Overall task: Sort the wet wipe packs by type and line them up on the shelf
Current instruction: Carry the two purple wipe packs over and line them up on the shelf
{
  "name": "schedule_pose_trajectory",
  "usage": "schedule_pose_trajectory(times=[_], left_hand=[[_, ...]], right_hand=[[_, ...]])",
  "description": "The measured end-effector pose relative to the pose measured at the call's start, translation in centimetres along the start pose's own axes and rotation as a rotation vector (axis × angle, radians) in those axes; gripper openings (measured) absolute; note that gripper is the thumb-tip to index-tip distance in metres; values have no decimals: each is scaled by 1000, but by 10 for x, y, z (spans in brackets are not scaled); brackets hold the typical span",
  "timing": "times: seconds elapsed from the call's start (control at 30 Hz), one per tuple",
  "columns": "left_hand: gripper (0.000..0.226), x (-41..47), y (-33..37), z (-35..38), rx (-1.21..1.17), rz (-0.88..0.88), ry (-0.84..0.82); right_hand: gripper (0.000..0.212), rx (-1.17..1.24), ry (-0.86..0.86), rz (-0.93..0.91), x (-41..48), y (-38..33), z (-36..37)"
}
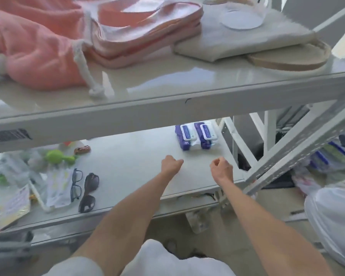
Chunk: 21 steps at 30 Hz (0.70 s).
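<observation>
Two purple wet wipe packs with white flip lids (195, 136) sit close side by side at back right of pale grey lower shelf board (127, 156). Left hand (170, 164) and right hand (221, 168) near packs, not touching them; fingers curled in, holding nothing.

Step, judged: one type lined up, between placements.

Next: fetch further pack, set beside pair, lid facing same way.

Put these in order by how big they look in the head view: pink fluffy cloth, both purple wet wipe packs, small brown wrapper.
1. Pink fluffy cloth, though nearness to the camera helps.
2. Left purple wet wipe pack and right purple wet wipe pack: alike, no ranking.
3. Small brown wrapper.
</observation>
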State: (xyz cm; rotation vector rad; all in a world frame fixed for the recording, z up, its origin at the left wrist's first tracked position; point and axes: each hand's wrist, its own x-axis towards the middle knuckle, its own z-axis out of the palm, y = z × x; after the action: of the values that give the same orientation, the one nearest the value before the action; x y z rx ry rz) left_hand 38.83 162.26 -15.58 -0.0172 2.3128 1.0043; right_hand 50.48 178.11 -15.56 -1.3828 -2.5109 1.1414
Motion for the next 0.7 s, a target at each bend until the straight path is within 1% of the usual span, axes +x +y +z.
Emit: schedule_pose_trajectory(times=[0.03,0.13,0.23,0.33,0.43,0.5,0.53,0.63,0.67,0.7], left_hand=[[29,7,6,1,-75,-19,11],[58,25,28,5,-251,-70,66],[67,41,46,11,-321,-108,118],[73,55,59,18,-349,-147,175],[73,64,66,31,-355,-170,179],[64,69,70,37,-348,-171,157],[60,73,69,38,-361,-170,133],[53,72,65,38,-440,-168,43],[57,71,60,35,-457,-177,4],[62,70,54,33,-459,-194,-31]], right_hand=[[17,8,7,-7,9,-3,-2],[23,24,39,-48,35,-15,-11],[30,4,44,-99,60,-25,-20],[41,-72,-27,-161,84,-31,-27],[51,-145,-167,-156,105,-32,-27],[51,-94,-269,-137,113,-34,-25],[49,-39,-282,-109,117,-35,-24],[35,89,-158,-24,127,-36,-18],[39,107,-139,3,129,-36,-17],[51,120,-140,36,128,-37,-17]])
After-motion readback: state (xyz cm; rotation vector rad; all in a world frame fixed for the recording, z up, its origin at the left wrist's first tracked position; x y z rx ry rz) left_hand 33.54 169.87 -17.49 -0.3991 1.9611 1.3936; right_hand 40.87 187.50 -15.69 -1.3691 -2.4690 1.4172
